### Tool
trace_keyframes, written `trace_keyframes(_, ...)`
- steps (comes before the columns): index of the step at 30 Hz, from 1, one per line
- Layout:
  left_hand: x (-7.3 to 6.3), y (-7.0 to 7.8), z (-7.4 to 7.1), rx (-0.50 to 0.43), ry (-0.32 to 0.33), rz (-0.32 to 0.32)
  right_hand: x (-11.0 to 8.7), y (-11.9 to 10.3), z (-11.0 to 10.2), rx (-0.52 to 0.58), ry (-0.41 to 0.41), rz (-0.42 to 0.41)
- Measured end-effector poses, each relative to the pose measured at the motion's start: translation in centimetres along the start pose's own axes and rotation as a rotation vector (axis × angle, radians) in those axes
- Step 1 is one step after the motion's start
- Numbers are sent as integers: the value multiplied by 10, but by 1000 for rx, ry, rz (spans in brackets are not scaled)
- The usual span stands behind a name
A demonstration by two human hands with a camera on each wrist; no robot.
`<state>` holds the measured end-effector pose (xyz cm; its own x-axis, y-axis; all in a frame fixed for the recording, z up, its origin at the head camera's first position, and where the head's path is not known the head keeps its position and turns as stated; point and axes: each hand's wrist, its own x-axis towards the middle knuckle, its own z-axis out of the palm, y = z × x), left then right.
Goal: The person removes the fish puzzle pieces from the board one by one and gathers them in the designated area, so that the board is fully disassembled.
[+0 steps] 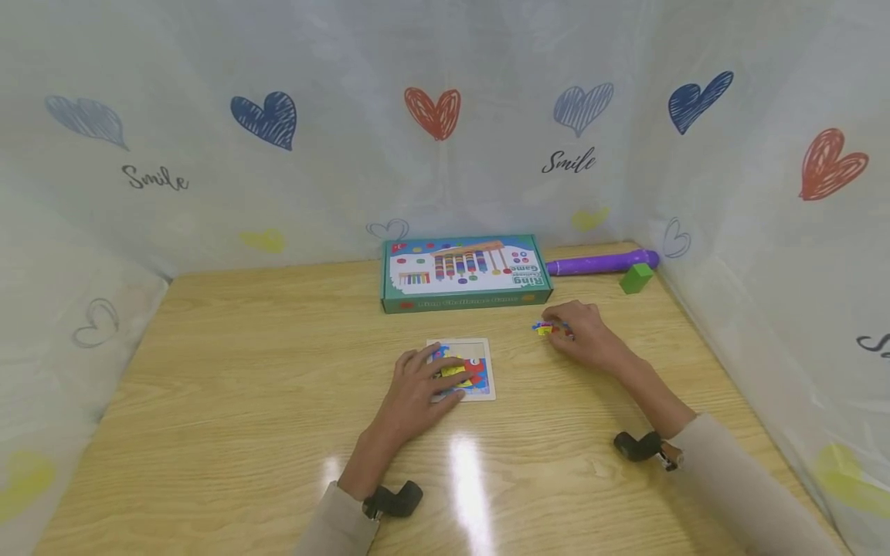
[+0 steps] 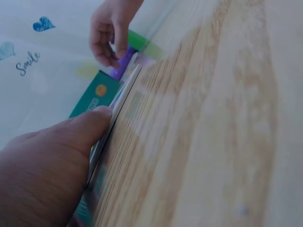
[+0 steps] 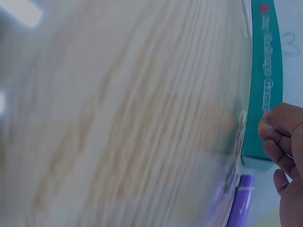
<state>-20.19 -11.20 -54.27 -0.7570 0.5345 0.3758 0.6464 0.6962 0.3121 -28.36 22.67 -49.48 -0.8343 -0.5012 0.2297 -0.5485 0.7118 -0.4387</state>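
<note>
A small square puzzle board with a pale frame and a colorful picture, partly covered, lies mid-table. Across it rests my left hand, fingers spread; in the left wrist view its thumb lies along the frame's edge. To the right, several small colorful puzzle pieces lie on the wood, some hidden under my right hand. The left wrist view shows the right hand with loosely bent fingers and a gap behind the thumb. No piece is visible between its fingertips in the right wrist view.
A green Ring Challenge Game box stands behind the board against the curtain. Right of it lie a purple stick-like object and a green block. Printed curtains border the wooden table at the back and sides.
</note>
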Motion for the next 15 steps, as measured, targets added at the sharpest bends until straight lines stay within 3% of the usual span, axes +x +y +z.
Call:
trace_keyframes(8, -2, 5, -2, 28, -35, 6, 9, -33, 10, 15, -32, -48)
trace_keyframes(15, -6, 12, 1, 58, 27, 21, 15, -54, 24, 17, -64, -108)
